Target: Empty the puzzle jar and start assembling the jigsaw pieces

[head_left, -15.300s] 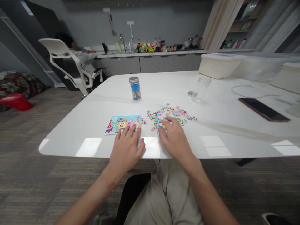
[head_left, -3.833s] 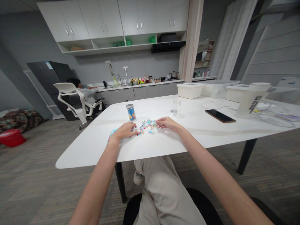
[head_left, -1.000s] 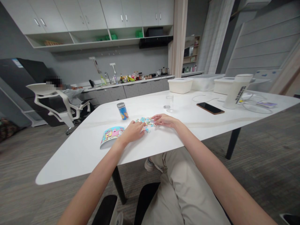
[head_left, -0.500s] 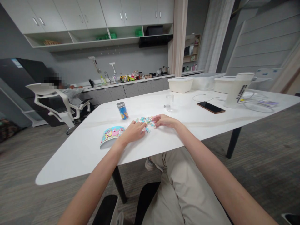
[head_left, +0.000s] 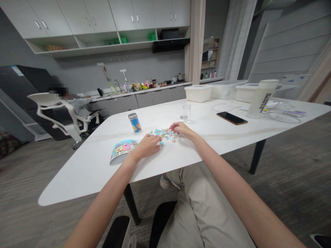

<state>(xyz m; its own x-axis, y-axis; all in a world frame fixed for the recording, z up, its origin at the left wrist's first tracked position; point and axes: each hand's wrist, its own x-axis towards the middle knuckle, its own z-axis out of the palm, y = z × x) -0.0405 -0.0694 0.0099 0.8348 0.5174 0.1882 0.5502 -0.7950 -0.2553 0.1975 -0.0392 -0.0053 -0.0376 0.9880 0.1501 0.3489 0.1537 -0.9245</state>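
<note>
Small jigsaw puzzle pieces [head_left: 167, 133], mostly light blue with mixed colours, lie scattered in a loose pile on the white table. My left hand [head_left: 148, 145] rests at the pile's near left side, palm down, fingers stretched out and touching pieces. At the right end of the pile is my right hand [head_left: 181, 128], its curved fingers apart over the pieces; I see nothing held in them. A curled cartoon picture sheet [head_left: 124, 148] lies left of my left hand. Behind it stands a blue cartoon-printed canister [head_left: 134, 123] with a grey lid.
A clear jar [head_left: 186, 111] stands behind the pile, a round lid [head_left: 183, 117] beside it. To the right lie a phone [head_left: 231, 117], a tall white cup [head_left: 262, 100] and cables. White bins [head_left: 198, 93] line the back edge. A person sits in a white chair [head_left: 55, 106].
My right hand has moved slightly up and away from me. One piece that was by its fingers now lies alone just below it. My left hand stays in place.
</note>
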